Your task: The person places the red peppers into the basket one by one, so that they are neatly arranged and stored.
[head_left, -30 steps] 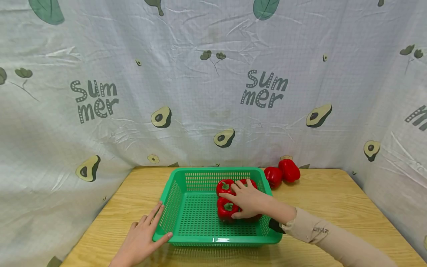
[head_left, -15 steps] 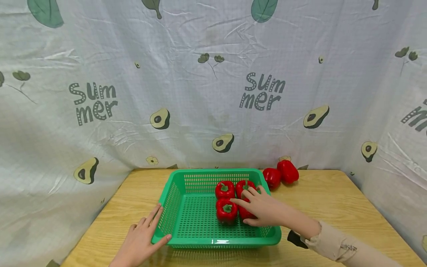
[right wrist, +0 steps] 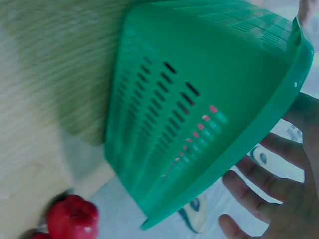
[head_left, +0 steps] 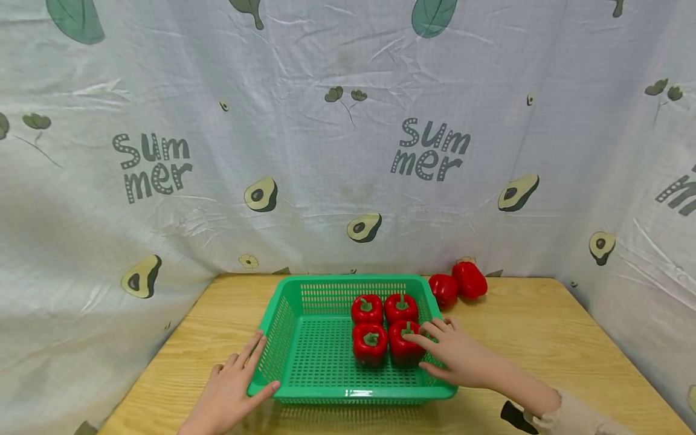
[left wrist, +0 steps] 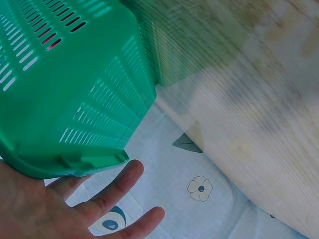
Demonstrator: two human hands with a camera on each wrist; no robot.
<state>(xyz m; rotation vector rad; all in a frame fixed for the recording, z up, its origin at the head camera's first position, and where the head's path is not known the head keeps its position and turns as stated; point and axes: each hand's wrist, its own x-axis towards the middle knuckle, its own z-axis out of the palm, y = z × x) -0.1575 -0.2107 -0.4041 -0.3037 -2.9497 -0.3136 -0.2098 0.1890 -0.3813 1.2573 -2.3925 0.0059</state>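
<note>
- Green basket (head_left: 321,356) sits on the wooden table (head_left: 544,338), near the front edge, roughly centred.
- Four red peppers in the basket's right half, stems up, in a two-by-two block: back left (head_left: 367,309), back right (head_left: 401,307), front left (head_left: 370,344), front right (head_left: 405,342). Neighbours touch or nearly touch.
- Right hand (head_left: 459,357) lies over the basket's right rim, palm down. Fingers (head_left: 421,342) straight and slightly spread; the tips reach the front right pepper. Whether they actually press on it cannot be told. Nothing gripped.
- Left hand (head_left: 231,389) lies flat on the table at the basket's front left corner, fingers spread, thumb against the rim near that corner. Left wrist view: spread fingers (left wrist: 107,191) just under the basket's outer wall (left wrist: 75,94).
- Two more peppers (head_left: 458,284) on the table beyond the basket's back right corner, touching each other, against the printed cloth backdrop (head_left: 348,139).
- Right wrist view: basket's slotted side wall (right wrist: 199,104) close up, red showing through the slots; one outside pepper (right wrist: 72,217) at lower left.
</note>
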